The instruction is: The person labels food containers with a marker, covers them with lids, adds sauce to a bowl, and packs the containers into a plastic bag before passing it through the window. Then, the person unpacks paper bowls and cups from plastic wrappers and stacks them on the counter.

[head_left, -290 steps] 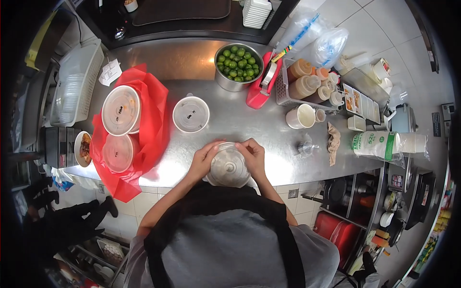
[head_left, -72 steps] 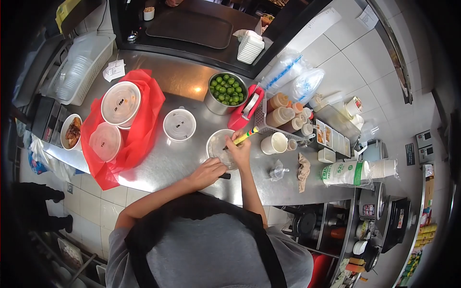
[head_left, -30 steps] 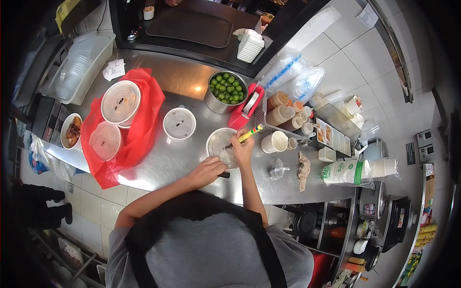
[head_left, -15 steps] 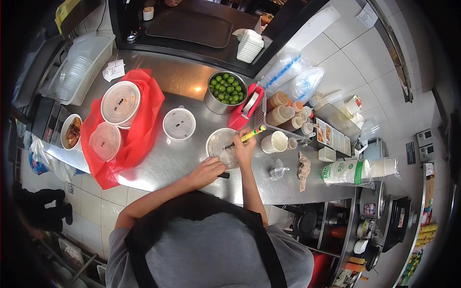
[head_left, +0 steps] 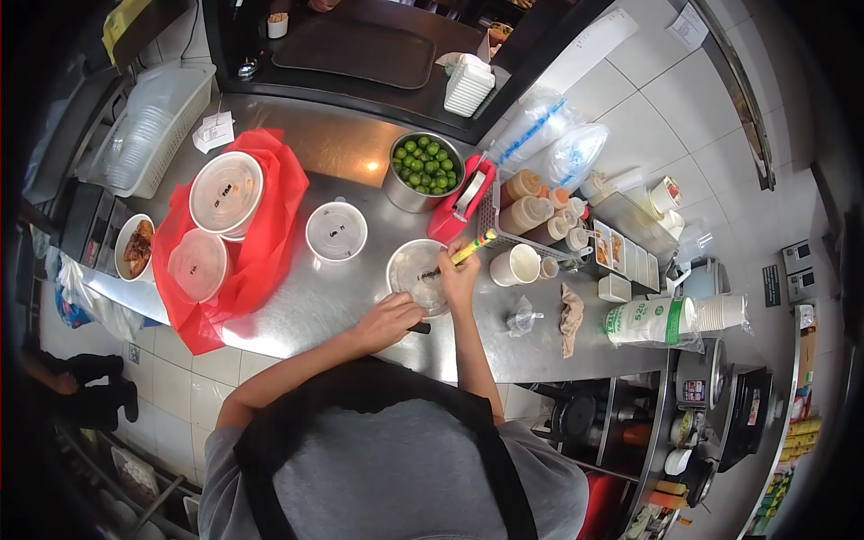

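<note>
My right hand [head_left: 460,277] is closed round a yellow marker [head_left: 474,247] with a colored band near its upper end. Its lower end meets the clear lid of a white round bowl [head_left: 402,268], where small dark marks show. At the bowl's near left edge, my left hand [head_left: 393,321] has its fingers curled, and a short black piece like a marker cap [head_left: 419,328] sticks out from under them. Left of this bowl stands another lidded bowl [head_left: 336,231] with dark writing. A white paper cup [head_left: 515,265] stands just right of my right hand.
Marked lidded bowls [head_left: 227,192] rest on a red plastic bag [head_left: 283,193] at left. Behind my hands are a pot of green limes [head_left: 392,187], a red tape dispenser [head_left: 447,220] and a basket of sauce bottles [head_left: 525,216]. A crumpled cloth [head_left: 571,319] lies at right.
The marker and my right hand have shifted very slightly; more dark marks show on the lid. My left hand stays in place. At far left, another person's hand has come into view.
</note>
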`<state>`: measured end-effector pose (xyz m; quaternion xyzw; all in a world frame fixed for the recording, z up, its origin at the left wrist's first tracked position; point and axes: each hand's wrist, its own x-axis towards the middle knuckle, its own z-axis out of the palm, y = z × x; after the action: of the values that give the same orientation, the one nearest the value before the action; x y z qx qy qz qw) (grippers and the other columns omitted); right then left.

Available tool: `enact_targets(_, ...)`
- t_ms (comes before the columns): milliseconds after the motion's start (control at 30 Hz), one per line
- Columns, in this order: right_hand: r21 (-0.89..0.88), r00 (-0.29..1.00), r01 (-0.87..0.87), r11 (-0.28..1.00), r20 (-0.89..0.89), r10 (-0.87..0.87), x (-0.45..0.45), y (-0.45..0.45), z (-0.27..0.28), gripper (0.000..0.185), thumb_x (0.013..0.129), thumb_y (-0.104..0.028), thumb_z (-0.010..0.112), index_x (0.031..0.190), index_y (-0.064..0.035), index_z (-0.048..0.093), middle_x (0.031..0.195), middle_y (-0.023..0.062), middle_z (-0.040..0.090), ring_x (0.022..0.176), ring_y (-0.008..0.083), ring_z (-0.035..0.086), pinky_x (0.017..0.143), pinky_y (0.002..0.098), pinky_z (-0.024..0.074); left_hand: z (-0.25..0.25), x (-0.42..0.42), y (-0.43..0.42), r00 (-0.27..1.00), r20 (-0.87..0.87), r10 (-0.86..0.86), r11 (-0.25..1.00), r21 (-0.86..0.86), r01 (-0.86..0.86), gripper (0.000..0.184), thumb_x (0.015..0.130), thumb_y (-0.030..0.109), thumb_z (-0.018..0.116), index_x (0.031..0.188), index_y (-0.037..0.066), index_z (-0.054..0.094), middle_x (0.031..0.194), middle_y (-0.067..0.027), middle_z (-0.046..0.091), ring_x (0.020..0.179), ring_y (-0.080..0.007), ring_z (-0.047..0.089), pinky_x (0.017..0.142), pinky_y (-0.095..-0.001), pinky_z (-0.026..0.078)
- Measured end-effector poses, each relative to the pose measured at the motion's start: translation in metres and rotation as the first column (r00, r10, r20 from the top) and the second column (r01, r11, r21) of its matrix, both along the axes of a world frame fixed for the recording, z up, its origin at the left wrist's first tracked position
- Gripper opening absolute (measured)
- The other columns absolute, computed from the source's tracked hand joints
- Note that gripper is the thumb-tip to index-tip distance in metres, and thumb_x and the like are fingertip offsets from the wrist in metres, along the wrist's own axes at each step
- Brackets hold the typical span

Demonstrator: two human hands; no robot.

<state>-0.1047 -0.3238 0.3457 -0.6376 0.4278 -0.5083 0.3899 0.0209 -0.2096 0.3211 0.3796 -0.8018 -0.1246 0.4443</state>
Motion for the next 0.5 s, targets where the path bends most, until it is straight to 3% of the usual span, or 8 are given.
enact_targets(100,0.143,0.918,-0.032,0.989,0.395,-0.028,0.000,-0.004,0.005,0.022,0.076,0.003,0.057,0.067,-0.0078,0.040,0.060,-0.0016,0.044,0.055,0.0050,0.044,0.047,0.0194,0.0338,0.006,0.005,0.000,0.999,0.019,-0.046,0.995,0.090,0.044,0.019,0.073,0.009,0.063,0.088,0.005,0.053,0.089,-0.0075,0.055,0.086,-0.0250,0.051,0.073,-0.0357,0.041)
enact_targets(200,0.235,0.858,-0.222,0.946,0.507,0.076,-0.003,0.014,0.045,0.024,0.078,0.005,0.057,0.073,-0.0097,0.038,0.064,-0.0009,0.043,0.049,0.0063,0.045,0.039,0.0196,0.0298,0.031,0.011,0.001,1.000,0.000,0.025,0.990,0.139,-0.025,0.024,0.075,0.015,0.063,0.092,0.004,0.050,0.092,-0.0101,0.053,0.090,-0.0272,0.048,0.076,-0.0374,0.039)
enact_targets(233,0.220,0.855,-0.232,0.948,0.511,0.090,0.000,0.023,0.057,0.026,0.080,0.003,0.059,0.071,-0.0094,0.038,0.064,0.0000,0.043,0.046,0.0044,0.040,0.036,0.0181,0.0248,0.038,0.012,0.001,0.998,0.013,0.060,0.987,0.145,-0.061,0.024,0.077,0.017,0.062,0.092,0.003,0.049,0.092,-0.0106,0.053,0.091,-0.0277,0.048,0.077,-0.0378,0.038)
enact_targets(333,0.139,0.870,-0.299,0.944,0.445,0.210,0.003,0.041,0.076,0.027,0.078,0.002,0.062,0.069,-0.0091,0.039,0.068,0.0000,0.046,0.053,0.0033,0.042,0.043,0.0172,0.0295,0.050,0.015,-0.002,0.992,0.032,0.122,0.974,0.187,-0.126,0.026,0.079,0.021,0.060,0.093,0.002,0.048,0.091,-0.0119,0.051,0.091,-0.0288,0.046,0.079,-0.0389,0.036)
enact_targets(367,0.099,0.902,-0.257,0.961,0.381,0.202,0.005,0.042,0.074,0.028,0.076,0.004,0.063,0.069,-0.0085,0.039,0.067,-0.0007,0.046,0.057,0.0037,0.041,0.049,0.0185,0.0324,0.051,0.016,-0.002,0.992,0.025,0.125,0.967,0.221,-0.127,0.027,0.080,0.022,0.059,0.094,0.002,0.048,0.091,-0.0124,0.051,0.091,-0.0291,0.046,0.079,-0.0390,0.036)
enact_targets(500,0.038,0.940,-0.219,0.975,0.276,0.200,0.015,0.055,0.078,0.029,0.074,0.003,0.066,0.068,-0.0084,0.040,0.067,-0.0011,0.044,0.059,0.0043,0.040,0.052,0.0193,0.0325,0.054,0.017,-0.003,0.990,0.039,0.136,0.963,0.229,-0.141,0.027,0.080,0.023,0.058,0.093,0.002,0.049,0.090,-0.0131,0.051,0.090,-0.0302,0.047,0.078,-0.0405,0.036)
